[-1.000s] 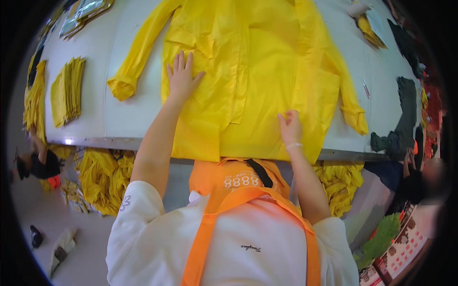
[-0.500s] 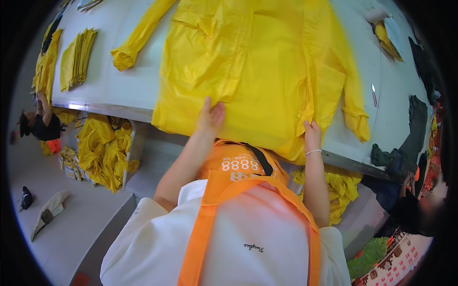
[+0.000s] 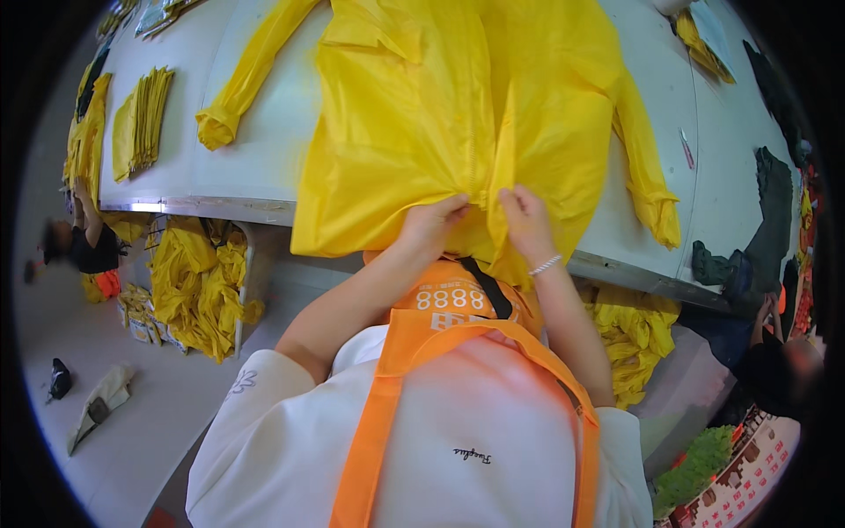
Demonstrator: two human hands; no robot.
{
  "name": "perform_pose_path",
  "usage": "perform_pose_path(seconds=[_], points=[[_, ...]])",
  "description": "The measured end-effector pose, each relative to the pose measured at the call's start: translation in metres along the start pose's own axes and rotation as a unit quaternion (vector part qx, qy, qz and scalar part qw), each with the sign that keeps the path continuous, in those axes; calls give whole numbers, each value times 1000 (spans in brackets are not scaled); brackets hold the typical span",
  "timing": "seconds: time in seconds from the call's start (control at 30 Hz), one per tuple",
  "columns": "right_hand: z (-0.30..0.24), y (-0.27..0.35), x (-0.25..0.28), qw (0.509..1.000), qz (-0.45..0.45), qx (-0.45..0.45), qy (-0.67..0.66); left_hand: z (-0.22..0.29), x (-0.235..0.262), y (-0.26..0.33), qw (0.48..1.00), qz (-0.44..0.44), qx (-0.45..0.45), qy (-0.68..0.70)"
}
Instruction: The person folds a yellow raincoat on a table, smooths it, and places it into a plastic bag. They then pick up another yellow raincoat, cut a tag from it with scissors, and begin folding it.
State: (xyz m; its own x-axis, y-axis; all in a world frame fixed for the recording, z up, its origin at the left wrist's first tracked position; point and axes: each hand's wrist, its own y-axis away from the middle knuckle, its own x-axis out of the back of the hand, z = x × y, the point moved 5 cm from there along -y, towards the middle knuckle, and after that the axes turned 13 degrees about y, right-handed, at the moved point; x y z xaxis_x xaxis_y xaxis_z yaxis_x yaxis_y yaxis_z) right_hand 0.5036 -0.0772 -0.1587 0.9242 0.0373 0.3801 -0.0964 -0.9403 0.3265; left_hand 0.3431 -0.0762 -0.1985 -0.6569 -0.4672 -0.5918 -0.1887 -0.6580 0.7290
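Observation:
A shiny yellow rain jacket (image 3: 387,150) lies front up on the table, its sleeves spread and its hem hanging over the near edge. A zipper (image 3: 473,145) runs down the front opening. My left hand (image 3: 429,228) is closed, pinching the left front edge by the zipper's lower end. Close beside it, my right hand (image 3: 528,227), with a beaded bracelet at the wrist, is closed on the right front edge. That edge stands up in a fold between the hands. The fingers partly hide the zipper's bottom end.
On the pale table (image 3: 251,150) a stack of folded yellow garments (image 3: 141,123) lies left, a small pink-handled tool (image 3: 687,150) right. Yellow garments (image 3: 194,290) fill a bin below. People stand at the far left (image 3: 85,233) and far right (image 3: 775,374).
My right hand has moved left along the hem, bringing the right front edge toward the middle. My left hand has shifted right and closed from spread fingers into a pinch on the left edge.

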Motion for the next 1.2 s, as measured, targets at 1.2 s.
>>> perform_pose_path(seconds=[1.2], points=[[49, 36, -44, 933, -12, -269, -239, -30, 1, -25, 992, -44, 78, -92]])
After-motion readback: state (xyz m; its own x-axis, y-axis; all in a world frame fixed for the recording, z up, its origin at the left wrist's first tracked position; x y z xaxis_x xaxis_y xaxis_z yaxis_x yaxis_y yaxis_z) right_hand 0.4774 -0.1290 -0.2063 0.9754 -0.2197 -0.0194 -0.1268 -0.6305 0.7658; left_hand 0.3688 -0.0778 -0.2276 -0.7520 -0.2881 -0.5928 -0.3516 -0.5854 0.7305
